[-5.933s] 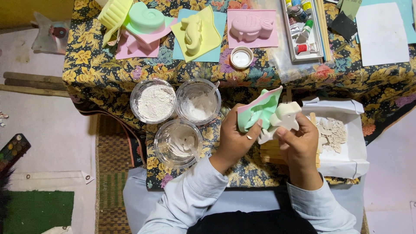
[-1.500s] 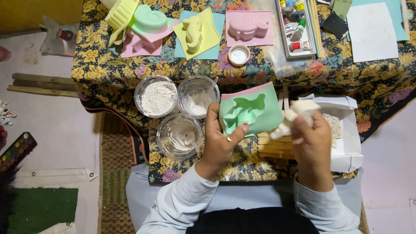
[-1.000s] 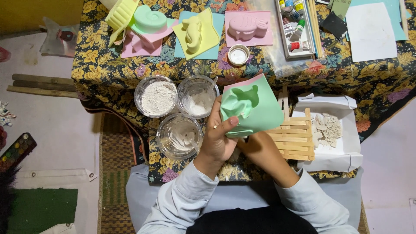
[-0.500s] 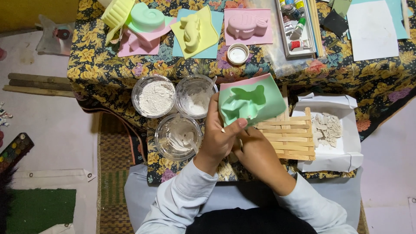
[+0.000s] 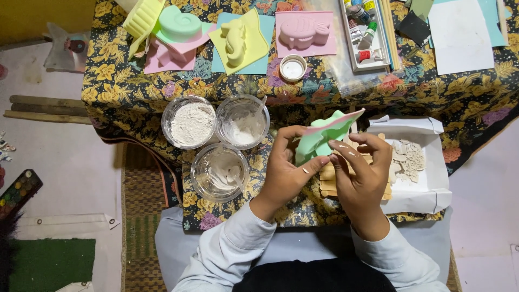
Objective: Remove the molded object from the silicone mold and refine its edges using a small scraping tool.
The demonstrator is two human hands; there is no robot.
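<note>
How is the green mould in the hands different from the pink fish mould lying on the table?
The green mould is held tilted between the left hand and the right hand, while the pink fish mould lies flat and untouched on the table. One is mint green, the other pink. The pink one shows a fish shape; the green one's shape cannot be told. Both look like soft casting moulds.

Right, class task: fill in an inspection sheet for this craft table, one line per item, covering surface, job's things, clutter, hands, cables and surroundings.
Surface: floral tablecloth covers the table.
Job's things: green mould held tilted over wooden slat rack; white box of plaster bits to the right.
Clutter: three clear bowls of white powder or paste; pink fish mould; yellow mould; paint tubes.
Hands: left hand and right hand both grip the mould.
Cables: nothing seen.
Surroundings: paint palette and green mat on the floor.
</note>
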